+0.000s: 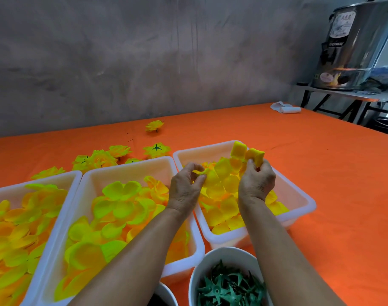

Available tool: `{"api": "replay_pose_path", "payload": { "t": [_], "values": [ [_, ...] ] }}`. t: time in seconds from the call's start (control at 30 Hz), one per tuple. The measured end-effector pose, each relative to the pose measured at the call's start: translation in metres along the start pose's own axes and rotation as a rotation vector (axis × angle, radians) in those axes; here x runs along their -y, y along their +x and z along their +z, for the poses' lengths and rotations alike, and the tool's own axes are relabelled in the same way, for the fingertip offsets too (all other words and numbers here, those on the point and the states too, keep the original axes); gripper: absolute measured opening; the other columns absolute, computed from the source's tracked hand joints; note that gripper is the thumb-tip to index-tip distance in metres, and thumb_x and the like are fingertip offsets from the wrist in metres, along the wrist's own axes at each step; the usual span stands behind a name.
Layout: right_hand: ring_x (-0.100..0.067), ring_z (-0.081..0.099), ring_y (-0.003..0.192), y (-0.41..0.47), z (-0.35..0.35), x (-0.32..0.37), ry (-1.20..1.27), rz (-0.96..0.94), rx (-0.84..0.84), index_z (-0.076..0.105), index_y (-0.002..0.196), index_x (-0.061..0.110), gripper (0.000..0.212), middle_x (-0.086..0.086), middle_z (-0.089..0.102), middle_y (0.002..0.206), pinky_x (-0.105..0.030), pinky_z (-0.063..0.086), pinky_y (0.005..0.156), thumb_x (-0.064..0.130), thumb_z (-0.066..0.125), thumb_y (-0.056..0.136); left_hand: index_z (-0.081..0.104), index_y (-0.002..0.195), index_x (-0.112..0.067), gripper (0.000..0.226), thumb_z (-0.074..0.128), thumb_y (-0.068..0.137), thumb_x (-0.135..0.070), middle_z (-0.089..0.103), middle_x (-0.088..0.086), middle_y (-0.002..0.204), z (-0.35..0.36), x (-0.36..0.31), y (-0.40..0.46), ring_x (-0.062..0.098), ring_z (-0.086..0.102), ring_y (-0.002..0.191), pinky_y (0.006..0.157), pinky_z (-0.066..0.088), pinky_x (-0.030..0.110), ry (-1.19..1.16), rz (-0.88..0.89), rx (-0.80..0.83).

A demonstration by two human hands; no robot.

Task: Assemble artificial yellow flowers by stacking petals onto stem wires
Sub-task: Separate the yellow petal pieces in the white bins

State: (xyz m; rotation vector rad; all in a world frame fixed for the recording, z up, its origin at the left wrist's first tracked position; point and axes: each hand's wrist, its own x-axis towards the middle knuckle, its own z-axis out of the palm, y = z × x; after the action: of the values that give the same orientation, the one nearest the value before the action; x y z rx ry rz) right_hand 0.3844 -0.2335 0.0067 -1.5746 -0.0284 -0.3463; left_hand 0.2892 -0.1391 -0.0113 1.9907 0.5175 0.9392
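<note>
**Separating a petal layer over the right-hand tray**

Fingers [200,176] of the left hand [184,188] are pinched narrow on the tip of one yellow petal piece [213,176], while the right hand [256,182] is closed around a small cluster of petals [247,154] lifted toward 12 o'clock. No stem wire is visible in either hand, so I cannot tell whether one is hidden in the right grip. Both hands work above the right tray [307,200], which is heaped with loose petals.

To do this step well, my judgement is to peel a single layer free by its edge, keeping the pull gentle so the thin fabric does not crease, and to work low over the tray so strays fall back in.

Room is tight at 9 o'clock, where the middle tray [126,165] sits just beside the right tray. At 6 o'clock the bowl of green calyx pieces [224,286] stands near the forearms. Open orange desk [321,151] lies at 3 o'clock. Finished flowers [104,157] rest at 11 o'clock.
</note>
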Motion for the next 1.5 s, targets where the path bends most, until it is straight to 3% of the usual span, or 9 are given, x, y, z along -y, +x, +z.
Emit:
{"api": "replay_pose_path", "payload": {
  "t": [0.17, 0.33, 0.47, 0.6, 0.73, 0.9, 1.13, 1.33, 1.5],
  "values": [
    [-0.022, 0.042, 0.066, 0.000, 0.000, 0.001, 0.035, 0.040, 0.088, 0.067, 0.077, 0.004, 0.015, -0.008, 0.048, 0.065, -0.032, 0.032, 0.063, 0.015, 0.062, 0.087, 0.069, 0.089, -0.006, 0.009, 0.067, 0.084, -0.014, 0.069, 0.011, 0.082, -0.001, -0.003, 0.002, 0.028, 0.063, 0.082, 0.074, 0.050, 0.033, 0.244, 0.042, 0.021],
    [-0.026, 0.040, 0.066, 0.007, -0.007, 0.012, -0.041, 0.077, 0.131, 0.061, 0.069, 0.002, 0.023, -0.012, 0.046, 0.065, -0.040, 0.037, 0.065, 0.018, 0.063, 0.085, 0.060, 0.113, -0.017, 0.028, 0.063, 0.085, -0.018, 0.067, 0.011, 0.088, -0.004, -0.007, 0.002, 0.033, 0.062, 0.088, 0.075, 0.047, 0.036, 0.398, 0.027, 0.036],
    [-0.030, 0.043, 0.068, 0.017, -0.018, 0.017, -0.187, 0.065, 0.180, 0.042, 0.054, 0.011, 0.037, -0.013, 0.047, 0.066, -0.035, 0.030, 0.064, 0.015, 0.063, 0.083, 0.054, 0.128, -0.019, 0.042, 0.061, 0.087, -0.016, 0.067, 0.009, 0.106, -0.009, -0.009, 0.001, 0.029, 0.060, 0.103, 0.083, 0.044, 0.033, 0.420, 0.055, 0.079],
    [-0.040, 0.057, 0.088, 0.009, -0.029, 0.011, -0.316, 0.032, 0.226, 0.062, 0.081, -0.001, 0.011, -0.025, 0.064, 0.089, -0.036, 0.037, 0.070, 0.011, 0.061, 0.082, 0.050, 0.134, -0.021, 0.047, 0.061, 0.088, -0.018, 0.060, 0.009, 0.124, -0.010, -0.013, -0.005, 0.027, 0.052, 0.116, 0.094, 0.039, 0.033, 0.477, 0.103, 0.144],
    [-0.040, 0.057, 0.103, 0.007, -0.037, 0.009, -0.351, 0.032, 0.184, 0.058, 0.107, -0.002, 0.027, -0.025, 0.063, 0.109, -0.038, 0.039, 0.083, 0.009, 0.062, 0.083, 0.060, 0.125, -0.023, 0.035, 0.061, 0.090, -0.019, 0.057, 0.004, 0.129, -0.013, -0.017, -0.009, 0.024, 0.046, 0.122, 0.100, 0.035, 0.033, 0.562, 0.163, 0.218],
    [-0.040, 0.055, 0.111, 0.007, -0.044, 0.015, -0.378, -0.051, 0.215, 0.044, 0.134, 0.007, 0.054, -0.024, 0.061, 0.118, -0.036, 0.036, 0.089, 0.006, 0.062, 0.084, 0.066, 0.119, -0.027, 0.029, 0.052, 0.094, -0.020, 0.052, 0.001, 0.134, -0.016, -0.016, -0.015, 0.017, 0.038, 0.128, 0.094, 0.031, 0.028, 0.775, 0.254, 0.296],
    [-0.034, 0.051, 0.121, 0.004, -0.046, 0.008, -0.520, -0.062, 0.363, 0.056, 0.129, 0.006, 0.042, -0.020, 0.058, 0.128, -0.033, 0.033, 0.098, 0.010, 0.059, 0.086, 0.060, 0.125, -0.024, 0.034, 0.045, 0.095, -0.024, 0.048, 0.006, 0.137, -0.013, -0.019, -0.021, 0.023, 0.034, 0.130, 0.100, 0.031, 0.035, 0.846, 0.191, 0.309],
    [-0.035, 0.054, 0.116, -0.001, -0.043, 0.009, -0.757, -0.067, 0.550, 0.060, 0.121, 0.007, 0.037, -0.019, 0.059, 0.125, -0.035, 0.043, 0.092, 0.013, 0.058, 0.085, 0.040, 0.142, -0.024, 0.048, 0.045, 0.094, -0.021, 0.038, 0.007, 0.146, -0.018, -0.021, -0.025, 0.023, 0.027, 0.136, 0.106, 0.027, 0.038, 0.865, 0.120, 0.376],
    [-0.034, 0.050, 0.120, -0.009, -0.046, 0.012, -0.878, -0.107, 0.603, 0.056, 0.129, 0.010, 0.044, -0.020, 0.048, 0.133, -0.036, 0.040, 0.099, 0.013, 0.055, 0.085, 0.043, 0.140, -0.025, 0.046, 0.047, 0.094, -0.023, 0.035, 0.007, 0.148, -0.024, -0.028, -0.028, 0.022, 0.024, 0.138, 0.108, 0.024, 0.038, 0.828, 0.107, 0.412]
  ]
}}
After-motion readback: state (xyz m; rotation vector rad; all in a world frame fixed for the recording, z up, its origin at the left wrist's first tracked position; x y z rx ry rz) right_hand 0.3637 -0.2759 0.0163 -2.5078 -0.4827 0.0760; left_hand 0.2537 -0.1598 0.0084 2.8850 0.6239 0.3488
